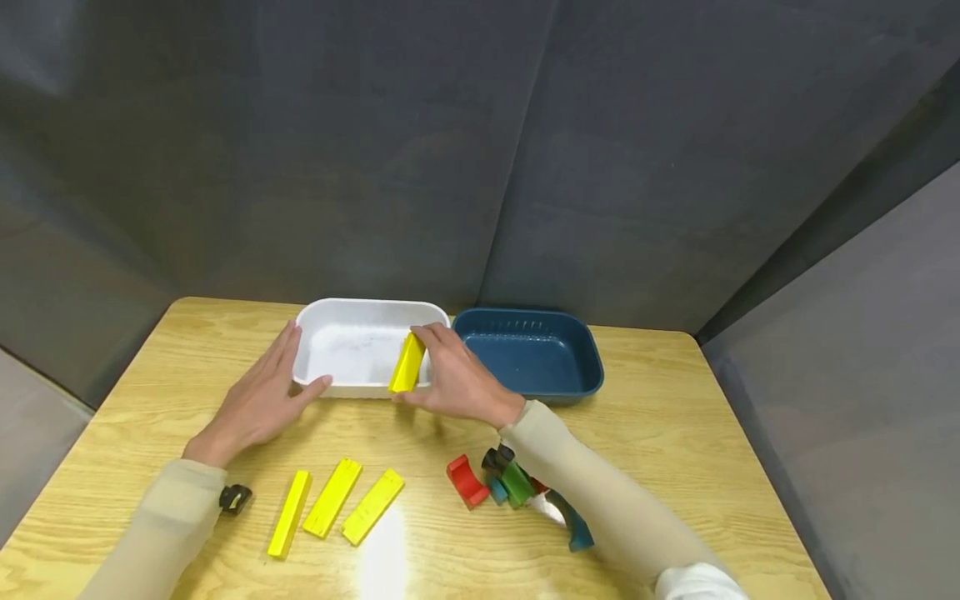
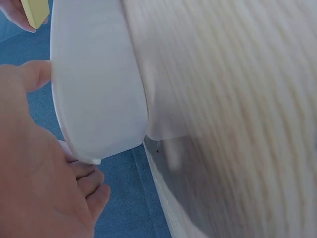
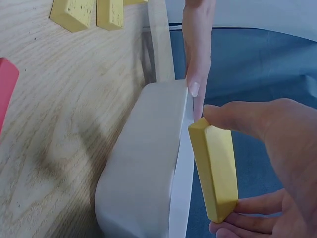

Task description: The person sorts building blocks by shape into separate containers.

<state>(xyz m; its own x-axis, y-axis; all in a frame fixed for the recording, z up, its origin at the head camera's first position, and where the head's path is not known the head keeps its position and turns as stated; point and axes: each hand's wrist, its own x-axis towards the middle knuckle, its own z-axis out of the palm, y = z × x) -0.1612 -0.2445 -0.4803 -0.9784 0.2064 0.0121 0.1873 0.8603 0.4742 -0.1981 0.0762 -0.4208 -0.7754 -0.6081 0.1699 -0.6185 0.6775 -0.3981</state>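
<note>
In the head view, my right hand (image 1: 463,379) pinches a yellow block (image 1: 407,363) between thumb and fingers, over the right end of a white plastic basin (image 1: 360,389). The right wrist view shows the same block (image 3: 214,171) gripped at its two ends, just above the basin's rim. My left hand (image 1: 258,400) holds the basin's left end, thumb at the front rim and fingers along the side; the left wrist view has its fingertips round the corner. Three yellow blocks (image 1: 372,507) lie on the table in front of the basin.
A dark blue basin (image 1: 588,385) stands right beside the white one. Near my right forearm lies a cluster of pieces: a red arch block (image 1: 467,482), a green block (image 1: 516,485) and a blue arch block (image 1: 576,529). Dark curtains hang behind the wooden table (image 1: 660,433).
</note>
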